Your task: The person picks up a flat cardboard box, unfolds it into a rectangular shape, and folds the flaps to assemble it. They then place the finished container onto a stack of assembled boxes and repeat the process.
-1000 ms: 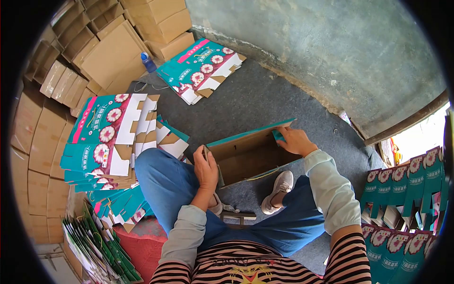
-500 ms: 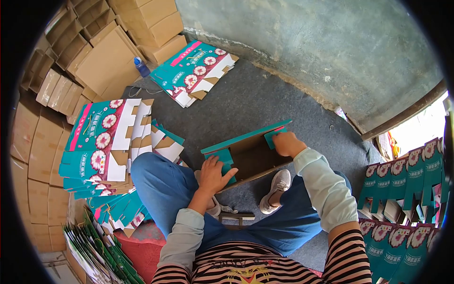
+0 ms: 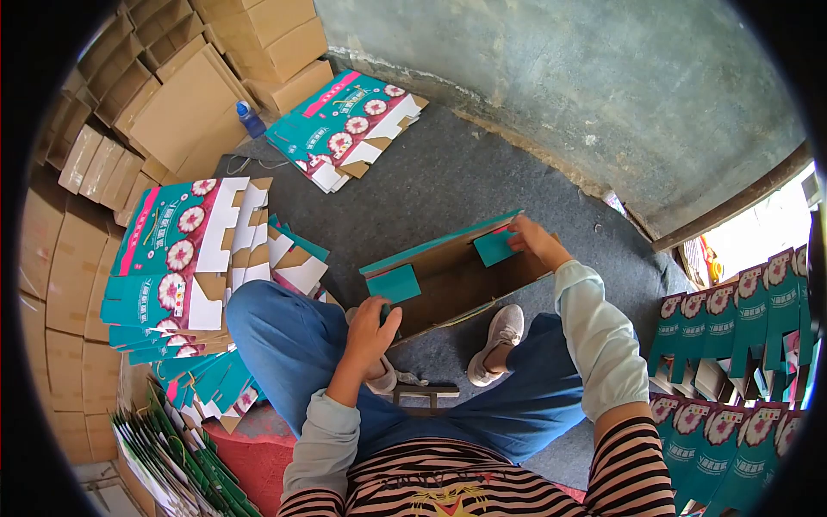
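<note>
An open teal cardboard box (image 3: 457, 284) lies between my feet, its brown inside facing up. Its long lid panel stands along the far side. At the left end a teal flap (image 3: 394, 283) folds inward, and a second teal flap (image 3: 494, 247) does the same at the right end. My left hand (image 3: 370, 332) is at the box's near left corner, thumb and fingers around the end edge. Over the right end is my right hand (image 3: 538, 244), fingers curled at the edge beside the flap; its fingertips are partly hidden.
Flat printed cartons (image 3: 177, 250) are piled at my left, with another stack (image 3: 345, 125) farther ahead. Brown cardboard boxes (image 3: 73, 284) line the left side. A blue bottle (image 3: 251, 119) stands near them. Folded teal boxes (image 3: 741, 319) stand in rows at right. A small stool (image 3: 422, 392) is between my legs.
My left hand has slid off the left flap to the near corner. My right hand has shifted up and outward, uncovering more of the right flap. The view has shifted slightly.
</note>
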Tool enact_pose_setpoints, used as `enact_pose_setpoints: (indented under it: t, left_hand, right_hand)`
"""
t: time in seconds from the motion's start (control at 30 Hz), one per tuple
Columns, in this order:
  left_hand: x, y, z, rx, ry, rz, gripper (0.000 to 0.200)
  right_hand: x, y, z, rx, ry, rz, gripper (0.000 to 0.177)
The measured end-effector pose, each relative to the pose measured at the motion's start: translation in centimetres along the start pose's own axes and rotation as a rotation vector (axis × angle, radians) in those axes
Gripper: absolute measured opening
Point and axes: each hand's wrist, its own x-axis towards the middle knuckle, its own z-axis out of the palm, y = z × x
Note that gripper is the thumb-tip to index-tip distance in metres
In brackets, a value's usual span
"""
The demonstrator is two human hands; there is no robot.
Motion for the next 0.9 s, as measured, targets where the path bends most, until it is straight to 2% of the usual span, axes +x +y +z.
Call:
enact_pose_setpoints:
  t: [0.07,0.17,0.23,0.27,0.33,0.43,0.47,0.57,0.67,0.9]
  left_hand:
    - [0.0,0.1,-0.3,-0.045,-0.032,-0.028,0.046]
    - [0.0,-0.1,-0.3,-0.041,-0.040,-0.034,0.045]
    - [-0.1,-0.4,0.0,-0.013,0.021,0.003,0.044]
    - [-0.3,-0.3,-0.2,-0.063,-0.005,-0.066,0.043]
    - [-0.8,0.4,-1.0,-0.163,-0.058,-0.208,0.042]
    - [-1.8,1.3,-1.8,-0.212,0.008,-0.256,0.037]
    - [-1.9,0.7,-1.6,-0.195,0.049,-0.208,0.036]
    - [-2.0,-0.7,-1.2,-0.162,0.136,-0.116,0.034]
    - [-1.9,-0.7,-1.1,-0.160,0.152,-0.120,0.034]
    - [-1.5,-0.8,-0.7,-0.130,0.136,0.038,0.037]
  right_hand:
    - [-0.8,-0.6,-0.9,0.204,0.020,0.159,0.071]
    - [-1.2,-1.4,-0.8,0.281,0.024,0.210,0.073]
    - [-1.7,-1.9,-0.2,0.079,0.009,0.158,0.074]
    - [-2.1,-2.3,0.1,-0.021,0.002,0.132,0.076]
    - [-2.4,-2.7,-0.1,-0.020,-0.003,0.111,0.075]
    - [-2.3,-1.9,-0.1,-0.065,0.030,0.033,0.070]
    - [-2.0,-1.3,-0.1,-0.088,0.047,-0.002,0.068]
    - [-1.1,-0.9,-0.5,-0.509,-0.055,-0.264,0.065]
    - [-2.0,-2.3,0.0,-0.788,-0.060,-0.183,0.065]
    - [-2.8,-2.8,1.8,-1.159,0.035,-0.399,0.071]
